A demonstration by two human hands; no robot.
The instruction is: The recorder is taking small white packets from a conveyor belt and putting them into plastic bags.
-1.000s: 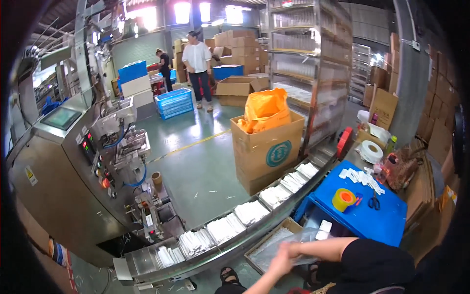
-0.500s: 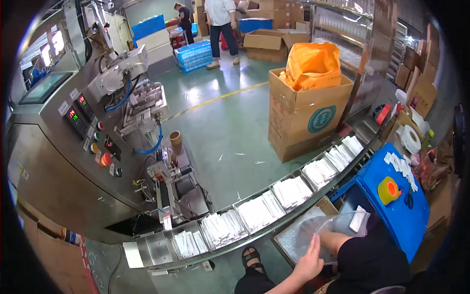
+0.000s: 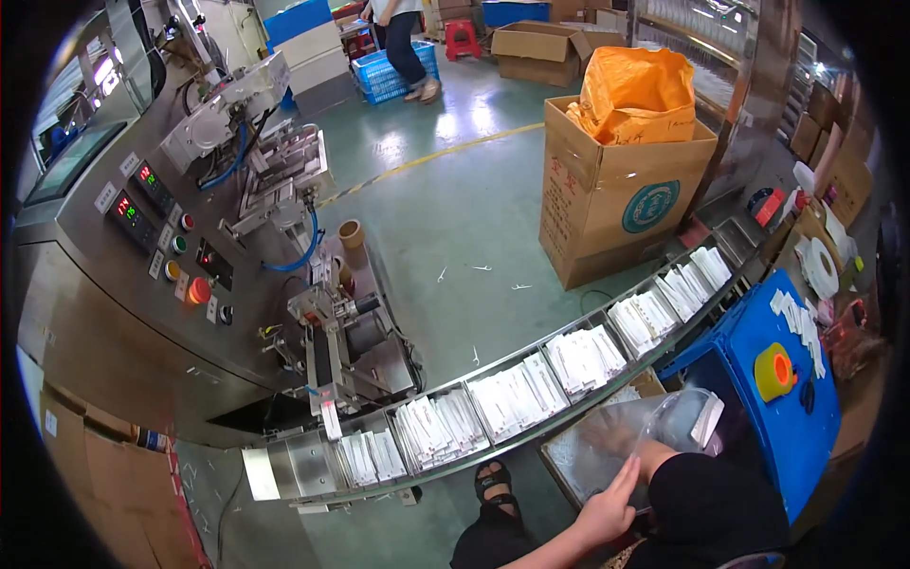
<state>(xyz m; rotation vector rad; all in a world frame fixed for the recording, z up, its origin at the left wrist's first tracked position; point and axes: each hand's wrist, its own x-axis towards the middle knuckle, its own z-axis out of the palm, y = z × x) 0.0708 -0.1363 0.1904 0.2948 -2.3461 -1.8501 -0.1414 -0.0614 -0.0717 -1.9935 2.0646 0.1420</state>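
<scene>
At the lower right, my left hand (image 3: 608,510) is at the mouth of a clear plastic bag (image 3: 675,414). Its straight fingers are pressed together along the bag's edge; the thumb is hidden. My right arm, in a black sleeve (image 3: 709,495), reaches into the bag. Through the plastic my right hand (image 3: 616,438) shows only hazily, so its fingers are unclear. A small stack of white packets (image 3: 706,421) lies at the bag's far right end. Beneath the bag is an open carton (image 3: 563,474) with pale contents.
A curved metal conveyor (image 3: 313,471) holds compartments of slim white packets (image 3: 519,398). Right of my arm, a blue bin (image 3: 791,427) carries a yellow tape roll (image 3: 775,372) and loose packets. Ahead stand a tall carton (image 3: 607,204) with an orange bag, a control machine (image 3: 142,284) and a walking person (image 3: 403,47).
My view has shifted slightly. The bag's far end has filled out, and my right hand shows farther left inside it. The person in back has moved left; another person is out of view.
</scene>
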